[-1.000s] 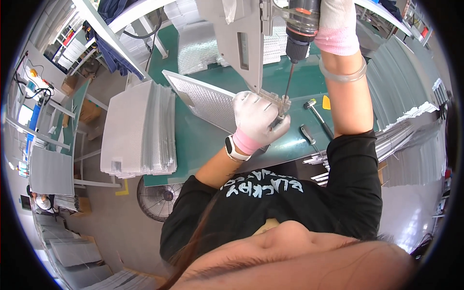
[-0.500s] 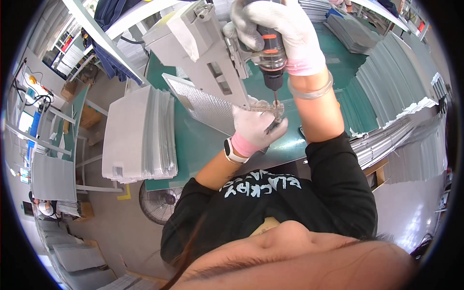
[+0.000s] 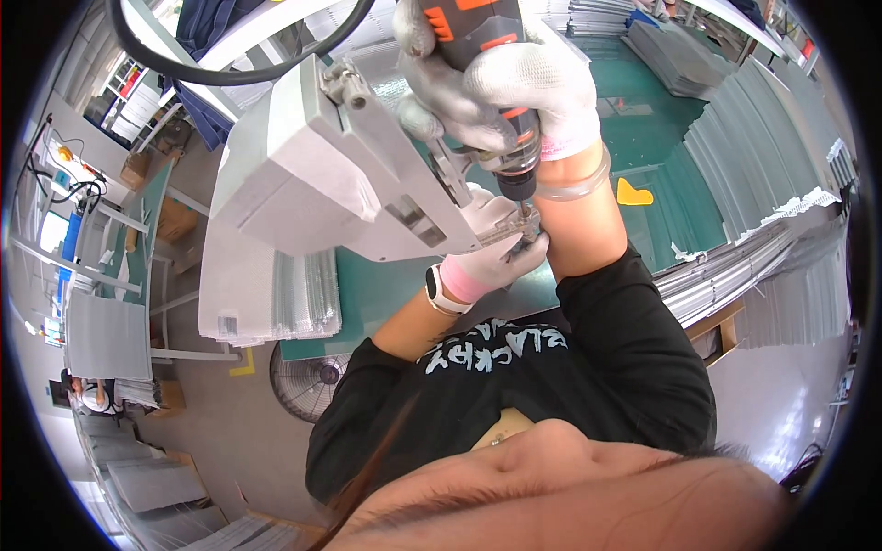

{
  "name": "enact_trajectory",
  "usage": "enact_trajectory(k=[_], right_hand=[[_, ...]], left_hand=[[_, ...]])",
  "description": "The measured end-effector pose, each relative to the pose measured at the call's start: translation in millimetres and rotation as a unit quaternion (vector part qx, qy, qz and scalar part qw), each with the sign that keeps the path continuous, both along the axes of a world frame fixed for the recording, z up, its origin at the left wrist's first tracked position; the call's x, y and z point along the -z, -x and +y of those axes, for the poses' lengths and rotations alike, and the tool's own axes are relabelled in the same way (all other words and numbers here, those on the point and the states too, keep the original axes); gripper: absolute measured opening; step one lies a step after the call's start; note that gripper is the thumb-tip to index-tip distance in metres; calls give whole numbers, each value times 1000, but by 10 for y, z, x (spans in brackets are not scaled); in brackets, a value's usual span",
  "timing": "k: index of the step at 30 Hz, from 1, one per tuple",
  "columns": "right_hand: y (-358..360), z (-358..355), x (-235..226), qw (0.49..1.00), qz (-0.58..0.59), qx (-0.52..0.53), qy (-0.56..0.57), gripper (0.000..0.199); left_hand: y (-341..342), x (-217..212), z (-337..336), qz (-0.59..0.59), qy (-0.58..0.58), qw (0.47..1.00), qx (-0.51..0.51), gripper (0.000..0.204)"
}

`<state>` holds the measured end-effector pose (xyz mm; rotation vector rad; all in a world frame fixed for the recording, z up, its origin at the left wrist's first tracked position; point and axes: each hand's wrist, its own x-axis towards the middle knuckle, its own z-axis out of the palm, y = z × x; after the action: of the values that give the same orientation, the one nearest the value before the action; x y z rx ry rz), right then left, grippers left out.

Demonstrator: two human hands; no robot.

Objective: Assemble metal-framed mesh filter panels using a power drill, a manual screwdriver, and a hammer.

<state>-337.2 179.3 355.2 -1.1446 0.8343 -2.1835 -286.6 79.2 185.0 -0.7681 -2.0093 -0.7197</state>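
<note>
My right hand, in a white glove, is closed around the body of an orange-and-black cordless drill that points down. A pale grey box-shaped attachment with a slotted arm sits along the drill's left side. The arm ends in a small nose piece, which the drill's thin bit enters below the black chuck. My left hand, gloved too, is closed around this nose piece from below, thumb on its right. Whatever lies under the nose is hidden by the fingers.
A stack of whitish sheets stands on the green table at left; grey panels are stacked at right. A yellow piece lies right of my forearm. A black cable crosses the upper left; a fan stands below the table.
The drill and its attachment have tilted and come down and left. The chuck is closer to the nose piece. The black cable has swung into view, and the attachment now covers the perforated panel.
</note>
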Motion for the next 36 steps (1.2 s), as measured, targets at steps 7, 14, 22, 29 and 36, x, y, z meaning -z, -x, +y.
enact_trajectory(k=[7,14,22,29,36], right_hand=[[211,-157,159,981,126,-118,89,28],[150,34,-73,988,-33,83,122,36],[320,367,-569,947,106,302,31,23],[341,416,-790,755,357,531,-143,56],[1083,475,-459,728,391,563,-4,53]], left_hand=[[-81,-78,19,-11,3,1000,-15,15],[-187,58,-52,-24,32,997,-66,23],[-798,137,-618,14,88,996,31,34],[-1809,1604,-1331,-180,341,915,120,17],[-1443,1215,-1049,-157,370,915,14,37]])
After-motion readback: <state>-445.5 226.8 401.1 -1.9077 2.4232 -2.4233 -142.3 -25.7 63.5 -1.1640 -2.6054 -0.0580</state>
